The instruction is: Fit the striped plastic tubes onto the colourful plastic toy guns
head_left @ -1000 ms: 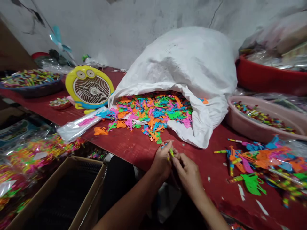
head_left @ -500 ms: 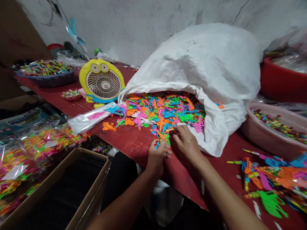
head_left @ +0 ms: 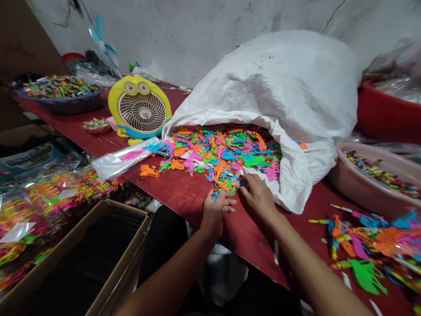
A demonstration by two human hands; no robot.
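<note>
A: Where do the plastic pieces (head_left: 226,147) lie, and what do your hands have?

B: The pieces fill the mouth of the white sack (head_left: 296,83) and spill onto the red bench (head_left: 174,188) before you. Your left hand (head_left: 213,210) is half curled around small red and blue bits (head_left: 215,195), its outer fingers standing loosely out. Your right hand (head_left: 261,195) is partly bent at the near edge of the pile; I cannot tell whether you have hold of a piece there.

A: How do such pieces behave for you?

B: I judge them very light, stiff but a little springy. The surface seems smooth, so it may slip slightly. Thin loops could tangle or snap; you do better to pinch a wide, flat part, as on the lone orange piece (head_left: 150,170).

A: And the materials around you?

B: The sack looks soft and wrinkled, and a clear, shiny bag (head_left: 110,164) lies flat on your left.
</note>
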